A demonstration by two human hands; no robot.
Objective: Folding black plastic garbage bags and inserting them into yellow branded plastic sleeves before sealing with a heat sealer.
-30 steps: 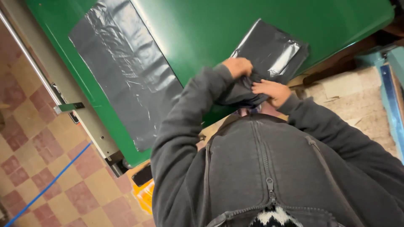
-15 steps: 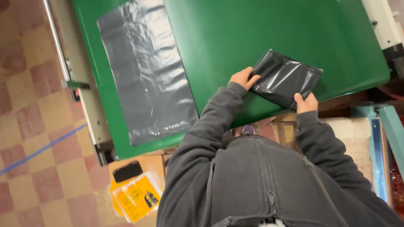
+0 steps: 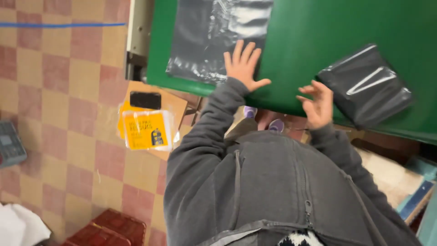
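A folded black plastic packet [image 3: 365, 84] lies on the green table [image 3: 318, 32], just right of my right hand [image 3: 315, 103], which hovers open at the table's near edge and holds nothing. A flat dark grey plastic bag [image 3: 214, 38] is spread out on the table's left part. My left hand [image 3: 242, 65] rests with spread fingers on that bag's lower right corner. Grey sweatshirt sleeves cover both arms.
A metal frame [image 3: 138, 36] runs along the table's left side. On the tiled floor lies brown cardboard [image 3: 175, 102] with yellow packets [image 3: 146, 130] and a black phone [image 3: 145, 99]. A red crate [image 3: 102, 230] sits lower left; a blue-edged box [image 3: 416, 200] sits at the right.
Both hands let go of the folded black packet, which now lies on the table. My left hand moved left onto the flat grey bag. The view swung right.
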